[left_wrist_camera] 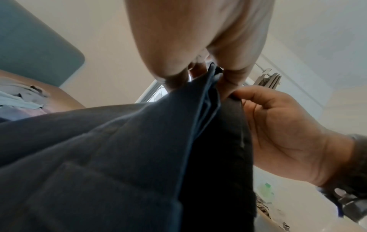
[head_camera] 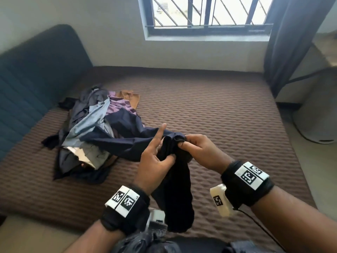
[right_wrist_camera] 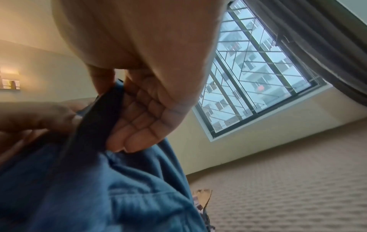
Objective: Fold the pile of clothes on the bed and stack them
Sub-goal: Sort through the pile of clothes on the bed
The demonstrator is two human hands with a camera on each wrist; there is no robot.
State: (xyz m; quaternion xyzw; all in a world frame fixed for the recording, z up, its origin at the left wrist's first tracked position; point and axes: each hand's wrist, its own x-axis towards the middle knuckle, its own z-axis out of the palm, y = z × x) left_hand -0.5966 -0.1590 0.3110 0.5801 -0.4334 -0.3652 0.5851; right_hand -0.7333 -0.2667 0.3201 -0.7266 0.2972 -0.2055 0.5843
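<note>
The pile of clothes [head_camera: 91,128] lies near the bed's [head_camera: 228,114] left edge. My left hand [head_camera: 155,161] pinches the dark garment [head_camera: 175,189], index finger raised. My right hand [head_camera: 198,150] grips its bunched top edge between thumb and curled fingers [right_wrist_camera: 139,122]; the rest hangs below.

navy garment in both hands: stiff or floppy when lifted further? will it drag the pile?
Likely floppy: the navy garment hangs limp below the left hand and right hand, bunched where they pinch it. Probably light, since fingertip grips hold it. Its far part drapes onto the clothes pile, so lifting may tug neighbouring pieces.
</note>
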